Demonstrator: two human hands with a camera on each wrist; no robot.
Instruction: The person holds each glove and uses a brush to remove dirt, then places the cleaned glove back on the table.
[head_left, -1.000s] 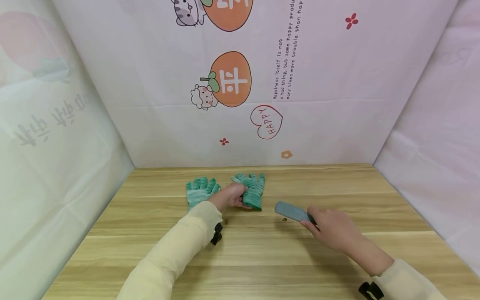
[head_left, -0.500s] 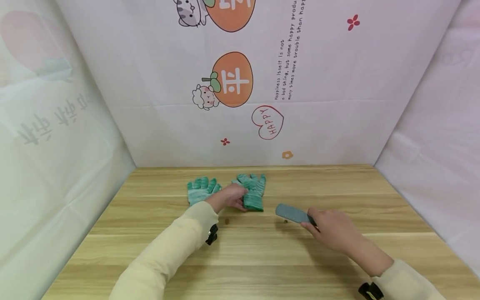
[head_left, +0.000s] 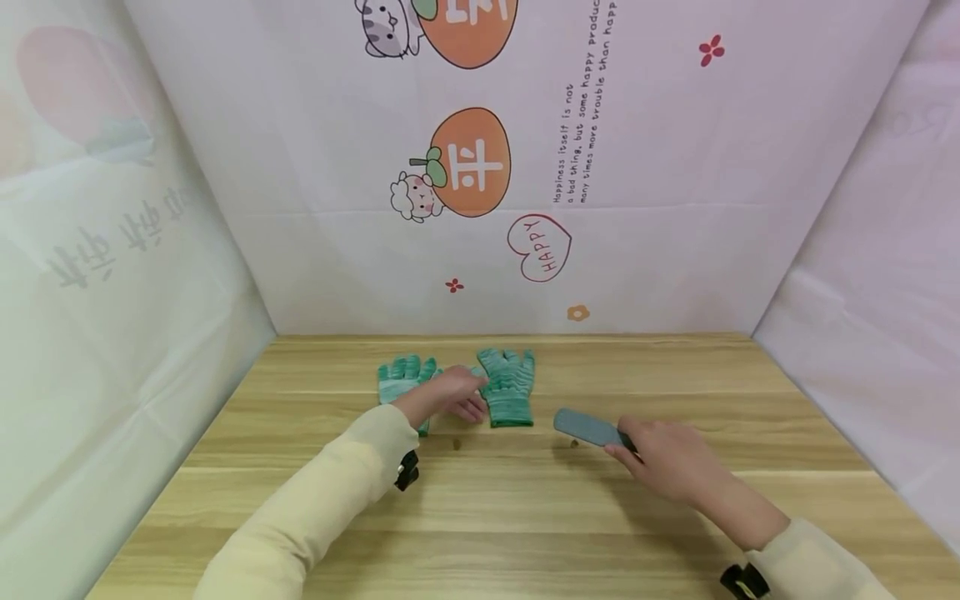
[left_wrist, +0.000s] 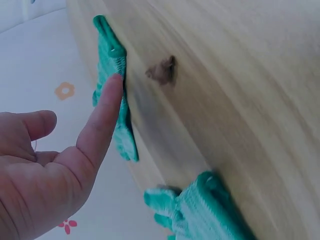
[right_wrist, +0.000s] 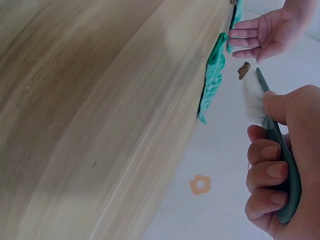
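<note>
Two green-and-white knit gloves lie on the table near the back wall: the left glove [head_left: 403,377] and the right glove [head_left: 512,402], fingers toward the wall. Between them is my left hand [head_left: 454,390], its fingers extended and holding nothing. It partly covers the left glove, and its fingertips are close to the right glove's edge; in the left wrist view one straight finger overlaps that glove [left_wrist: 106,55]. My right hand [head_left: 670,460] grips a grey-green brush [head_left: 587,427] by its handle, above the table. White bristles [right_wrist: 254,97] show in the right wrist view.
The wood-grained table [head_left: 480,508] is enclosed by white printed cloth walls [head_left: 360,275] at the back and both sides. Small brown lumps [head_left: 457,445] show on the table in front of the gloves, one [right_wrist: 243,70] near the brush's tip in the right wrist view.
My left hand has let go of the right glove's cuff and drawn left, away from it. That glove now lies flatter and straighter. The right hand and brush keep nearly the same place.
</note>
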